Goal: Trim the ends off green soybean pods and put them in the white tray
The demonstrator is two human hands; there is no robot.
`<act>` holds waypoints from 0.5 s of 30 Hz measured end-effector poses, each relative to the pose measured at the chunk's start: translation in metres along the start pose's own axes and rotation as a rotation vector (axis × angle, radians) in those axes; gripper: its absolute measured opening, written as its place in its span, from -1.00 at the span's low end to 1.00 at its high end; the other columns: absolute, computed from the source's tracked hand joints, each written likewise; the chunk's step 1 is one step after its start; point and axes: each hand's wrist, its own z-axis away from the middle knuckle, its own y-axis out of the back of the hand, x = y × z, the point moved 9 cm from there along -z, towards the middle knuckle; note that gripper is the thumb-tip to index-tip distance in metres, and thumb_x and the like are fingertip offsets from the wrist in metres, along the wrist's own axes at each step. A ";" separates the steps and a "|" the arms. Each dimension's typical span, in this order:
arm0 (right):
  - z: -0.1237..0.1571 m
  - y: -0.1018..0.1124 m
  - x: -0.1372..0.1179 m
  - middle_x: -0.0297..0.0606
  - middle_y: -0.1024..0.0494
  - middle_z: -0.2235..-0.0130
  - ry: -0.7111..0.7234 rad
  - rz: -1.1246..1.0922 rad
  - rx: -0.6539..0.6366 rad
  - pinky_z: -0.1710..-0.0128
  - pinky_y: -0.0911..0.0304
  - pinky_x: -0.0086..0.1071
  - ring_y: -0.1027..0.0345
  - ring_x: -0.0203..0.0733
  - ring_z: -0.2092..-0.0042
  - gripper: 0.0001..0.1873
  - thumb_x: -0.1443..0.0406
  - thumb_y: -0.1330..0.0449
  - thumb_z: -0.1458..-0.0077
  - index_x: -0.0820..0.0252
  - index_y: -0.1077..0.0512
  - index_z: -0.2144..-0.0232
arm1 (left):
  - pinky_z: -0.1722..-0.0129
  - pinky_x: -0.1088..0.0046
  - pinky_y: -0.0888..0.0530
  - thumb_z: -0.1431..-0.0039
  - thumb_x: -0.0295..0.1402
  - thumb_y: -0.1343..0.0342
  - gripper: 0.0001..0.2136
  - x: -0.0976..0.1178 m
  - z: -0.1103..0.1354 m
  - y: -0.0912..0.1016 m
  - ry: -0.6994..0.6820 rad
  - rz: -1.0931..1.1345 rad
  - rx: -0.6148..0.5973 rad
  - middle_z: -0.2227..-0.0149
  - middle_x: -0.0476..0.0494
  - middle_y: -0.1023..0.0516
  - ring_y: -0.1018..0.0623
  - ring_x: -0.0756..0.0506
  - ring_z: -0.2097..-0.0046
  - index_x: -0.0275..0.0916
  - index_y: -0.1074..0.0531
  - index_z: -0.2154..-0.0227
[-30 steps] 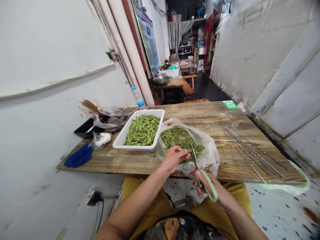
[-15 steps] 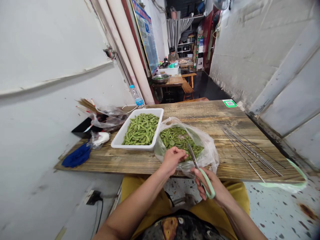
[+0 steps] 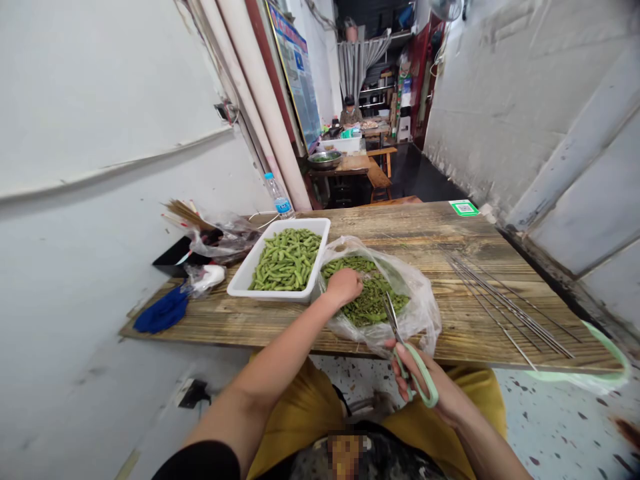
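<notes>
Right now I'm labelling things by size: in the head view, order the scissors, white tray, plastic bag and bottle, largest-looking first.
1. Plastic bag
2. White tray
3. Scissors
4. Bottle

The scissors are nearer the camera than the bottle, which enlarges them.

We see a worktop [image 3: 290, 328] of wood, its grain streaked and fairly matt. The scissors [image 3: 417, 360] pair shiny metal blades [image 3: 393, 319] with smooth, pale green plastic handles [image 3: 429, 387]. We find thin, crinkled, see-through plastic in the bag [image 3: 425, 307], smooth white plastic in the tray [image 3: 273, 294], and clear plastic in the bottle [image 3: 280, 199]. The rods [image 3: 515, 310] look like slim, bare metal. Farther back, we notice a glossy metal bowl [image 3: 325, 160] and a draped cloth curtain [image 3: 352, 72].
</notes>
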 end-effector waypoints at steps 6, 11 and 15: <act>-0.002 0.003 0.004 -0.45 -0.28 0.50 0.000 0.008 -0.003 0.62 -0.16 -0.51 -0.13 -0.43 0.57 -0.61 -0.05 -0.13 -0.07 0.16 -0.29 0.32 | 0.18 0.39 -0.40 0.01 -0.42 -0.12 -0.80 -0.002 -0.014 -0.013 -0.039 -0.175 -0.073 0.18 -0.33 -0.53 -0.51 -0.19 0.15 -0.30 -0.58 0.31; -0.004 0.001 0.001 -0.46 -0.28 0.50 0.017 0.012 -0.018 0.64 -0.16 -0.53 -0.12 -0.43 0.57 -0.60 -0.04 -0.15 -0.05 0.14 -0.28 0.28 | 0.18 0.42 -0.38 -0.05 -0.33 -0.11 -0.81 -0.002 -0.014 -0.014 -0.078 -0.087 -0.061 0.29 -0.19 -0.58 -0.52 -0.13 0.20 -0.22 -0.58 0.33; -0.005 0.001 -0.002 -0.47 -0.26 0.52 0.046 0.028 -0.023 0.65 -0.15 -0.53 -0.11 -0.44 0.58 -0.62 -0.04 -0.13 -0.07 0.15 -0.25 0.41 | 0.23 0.46 -0.37 -0.01 -0.37 -0.14 -0.81 0.002 -0.003 -0.006 -0.103 0.276 -0.026 0.32 -0.14 -0.60 -0.53 -0.08 0.27 -0.29 -0.58 0.32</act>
